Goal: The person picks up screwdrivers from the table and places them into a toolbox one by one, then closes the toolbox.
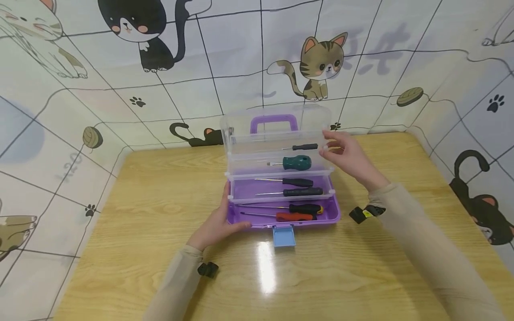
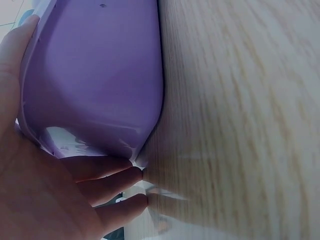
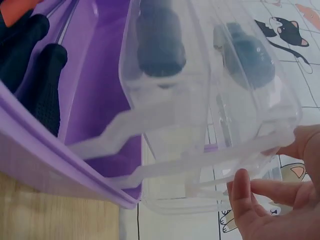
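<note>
A purple toolbox [image 1: 337,218] stands with its clear lid raised and two clear trays fanned out. Thumb along the front rim, my left hand [image 1: 217,227] rests against its left end; the left wrist view shows the fingers stretched along that end wall. My right hand [image 1: 351,160] pinches the right end of the upper tray [image 3: 280,107] between finger and thumb. That tray bears a green stubby screwdriver [image 1: 297,162] and a small black screwdriver [image 1: 305,146]. Two black-handled screwdrivers lie in the lower tray [image 1: 257,199]. The base contains a red-handled screwdriver [image 1: 295,217] and a black-and-yellow screwdriver [image 1: 305,208].
A light blue latch [image 1: 283,236] hangs down at the toolbox's front. The purple carry handle [image 1: 274,118] is on the raised lid. Under everything is a wooden table [image 1: 168,191], bordered behind and at the sides by a cat-patterned sheet [image 1: 233,58].
</note>
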`<state>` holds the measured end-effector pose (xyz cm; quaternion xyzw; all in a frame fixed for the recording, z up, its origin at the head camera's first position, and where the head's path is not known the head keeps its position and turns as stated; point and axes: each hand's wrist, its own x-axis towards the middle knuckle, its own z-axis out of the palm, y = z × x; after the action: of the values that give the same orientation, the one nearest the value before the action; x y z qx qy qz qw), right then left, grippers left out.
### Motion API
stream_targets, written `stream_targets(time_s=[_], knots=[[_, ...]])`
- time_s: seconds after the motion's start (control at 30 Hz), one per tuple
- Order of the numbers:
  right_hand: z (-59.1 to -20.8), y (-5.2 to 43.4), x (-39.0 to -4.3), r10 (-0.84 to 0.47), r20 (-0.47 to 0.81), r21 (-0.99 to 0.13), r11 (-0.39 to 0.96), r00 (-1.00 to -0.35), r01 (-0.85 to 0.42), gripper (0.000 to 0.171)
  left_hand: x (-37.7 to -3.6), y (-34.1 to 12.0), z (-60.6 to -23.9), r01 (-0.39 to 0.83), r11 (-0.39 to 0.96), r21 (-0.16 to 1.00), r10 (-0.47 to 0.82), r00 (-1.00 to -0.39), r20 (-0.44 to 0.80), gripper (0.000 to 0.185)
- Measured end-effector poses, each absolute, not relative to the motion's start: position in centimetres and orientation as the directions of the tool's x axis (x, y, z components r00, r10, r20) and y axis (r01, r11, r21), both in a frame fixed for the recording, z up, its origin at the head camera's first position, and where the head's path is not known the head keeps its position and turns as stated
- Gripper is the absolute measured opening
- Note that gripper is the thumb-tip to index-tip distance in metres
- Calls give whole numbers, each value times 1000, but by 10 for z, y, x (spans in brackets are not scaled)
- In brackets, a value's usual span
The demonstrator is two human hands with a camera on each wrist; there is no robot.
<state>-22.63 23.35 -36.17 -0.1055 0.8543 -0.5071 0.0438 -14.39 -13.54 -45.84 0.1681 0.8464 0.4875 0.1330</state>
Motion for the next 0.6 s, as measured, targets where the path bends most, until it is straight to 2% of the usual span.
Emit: stream_targets(time_s=[0.3, 0.6], knots=[[-363, 232, -216, -162, 73, -864, 482, -984, -144, 56, -145, -135, -458, 136, 479, 867, 403, -912, -79, 128], [-368, 233, -208, -207, 123, -856, 473, -971, -210, 55, -144, -136, -457, 128, 487, 864, 395, -915, -87, 127]])
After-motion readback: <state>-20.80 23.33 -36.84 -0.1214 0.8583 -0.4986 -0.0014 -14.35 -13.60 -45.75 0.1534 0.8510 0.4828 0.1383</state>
